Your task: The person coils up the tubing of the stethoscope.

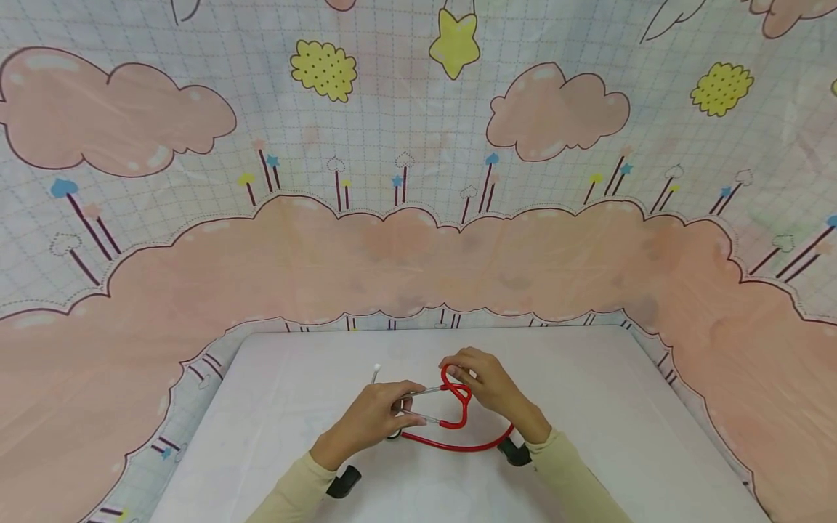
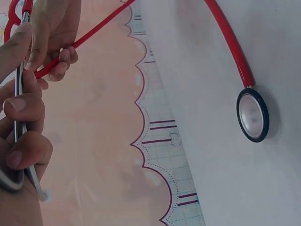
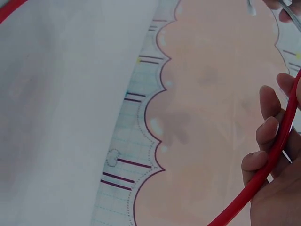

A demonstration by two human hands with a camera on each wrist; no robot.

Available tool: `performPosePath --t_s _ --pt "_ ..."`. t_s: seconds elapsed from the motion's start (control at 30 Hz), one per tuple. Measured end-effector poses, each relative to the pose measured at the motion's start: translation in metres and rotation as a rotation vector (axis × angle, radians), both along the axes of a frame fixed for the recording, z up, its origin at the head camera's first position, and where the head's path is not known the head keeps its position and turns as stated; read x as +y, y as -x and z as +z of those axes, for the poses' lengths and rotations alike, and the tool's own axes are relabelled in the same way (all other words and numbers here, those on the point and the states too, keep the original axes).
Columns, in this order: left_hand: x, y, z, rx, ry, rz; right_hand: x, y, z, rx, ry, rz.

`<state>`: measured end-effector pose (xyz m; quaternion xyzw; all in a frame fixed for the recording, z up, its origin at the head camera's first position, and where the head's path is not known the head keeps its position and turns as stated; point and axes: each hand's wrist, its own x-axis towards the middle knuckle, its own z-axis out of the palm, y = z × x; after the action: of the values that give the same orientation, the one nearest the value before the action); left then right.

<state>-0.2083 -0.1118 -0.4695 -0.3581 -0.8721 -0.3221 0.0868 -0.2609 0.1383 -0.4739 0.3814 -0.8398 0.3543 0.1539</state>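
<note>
A: Found the stethoscope [image 1: 465, 412] where?

B: Found over the middle of the white surface [image 1: 588, 385], between the left hand [image 1: 373, 414] and the right hand [image 1: 487, 381], partly raised and partly lying low.

A: Held what on the left?

B: Pinched the two metal arms [image 1: 426, 419] between thumb and fingers, with one pale ear tip [image 1: 377, 367] poking out past the far side of the knuckles.

A: And on the right?

B: Curled fingers round the red tube [image 1: 466, 448], just beside a bend looped back toward the arms. Showed in the right wrist view as a red band across bent fingers.

A: And the round end?

B: Saw the chest piece [image 2: 253, 115] in the left wrist view, apparently resting on the surface, dark-rimmed and pale-faced. Was mostly hidden from above by the left hand.

A: Judged to be at which step?

B: Seemed mid-handling: most likely steadying the arms on one side while sorting the tube on the other. Looked not yet laid straight.

A: Called for what next?

B: Probably called for a steady pinch on the arms, plus gentle easing of the bend, without dragging the chest piece.
</note>
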Motion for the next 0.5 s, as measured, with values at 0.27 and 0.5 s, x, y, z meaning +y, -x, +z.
performPosePath --t_s 0.27,0.5 --pt "0.0049 -0.0006 0.0021 -0.005 -0.023 -0.010 -0.0029 -0.0017 -0.0052 -0.043 -0.005 0.023" --pt "0.0064 0.0031 -0.0042 0.026 -0.071 0.007 -0.0087 -0.0039 -0.0102 -0.070 0.044 0.023"
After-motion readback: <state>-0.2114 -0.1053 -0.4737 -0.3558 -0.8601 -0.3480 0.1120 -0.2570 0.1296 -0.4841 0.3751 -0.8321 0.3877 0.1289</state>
